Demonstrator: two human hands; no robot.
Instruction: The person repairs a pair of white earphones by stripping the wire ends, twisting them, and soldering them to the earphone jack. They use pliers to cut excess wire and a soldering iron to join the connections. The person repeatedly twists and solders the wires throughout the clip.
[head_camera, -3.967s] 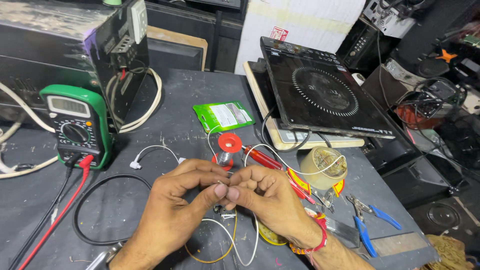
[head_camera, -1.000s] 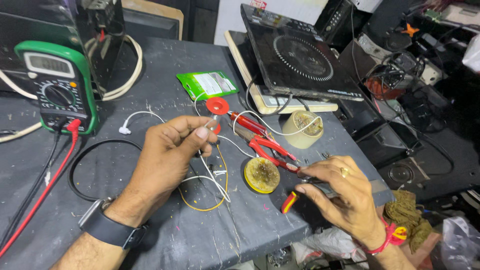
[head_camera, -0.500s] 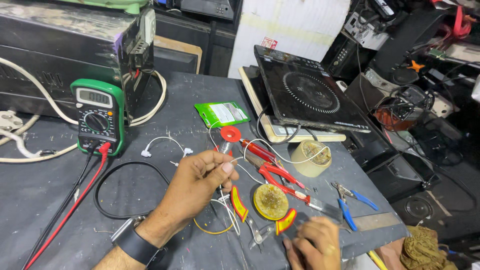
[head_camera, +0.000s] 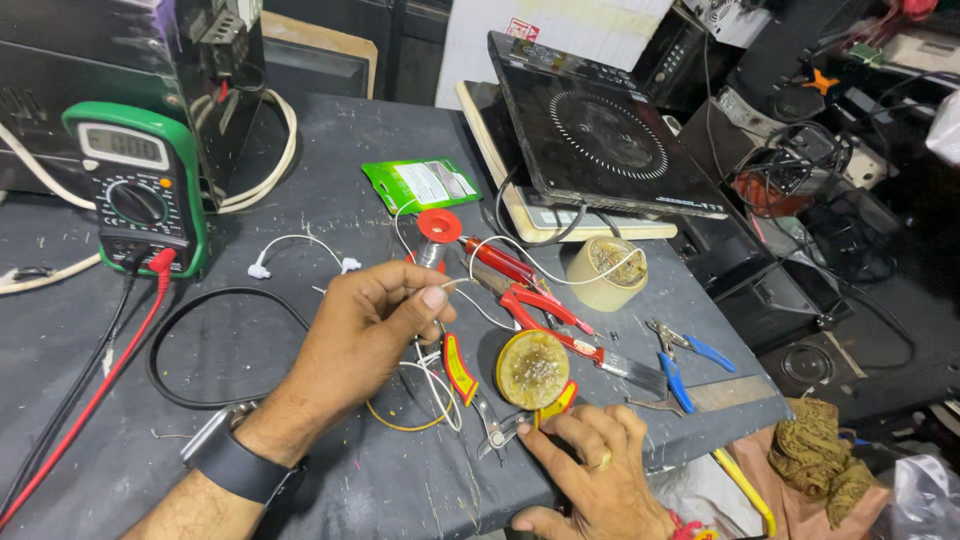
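Wire (head_camera: 452, 284) sits pinched between left hand (head_camera: 365, 325) fingers; right hand (head_camera: 590, 470) fingers rest loosely open beside yellow-handled pliers (head_camera: 480, 395).

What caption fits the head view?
Left hand pinches a thin wire; right hand touches yellow-handled pliers on the bench.

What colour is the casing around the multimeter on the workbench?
Green, around a dark face, on the multimeter; it shows best in the head view.

Desk (head_camera: 330, 140): matt grey, rough, scuffed. Multimeter (head_camera: 140, 195): green rubbery casing. Induction cooktop (head_camera: 600, 130): glossy black glass. Pliers (head_camera: 530, 295): red plastic handles, bare metal tips. Pouch (head_camera: 420, 185): glossy green plastic.
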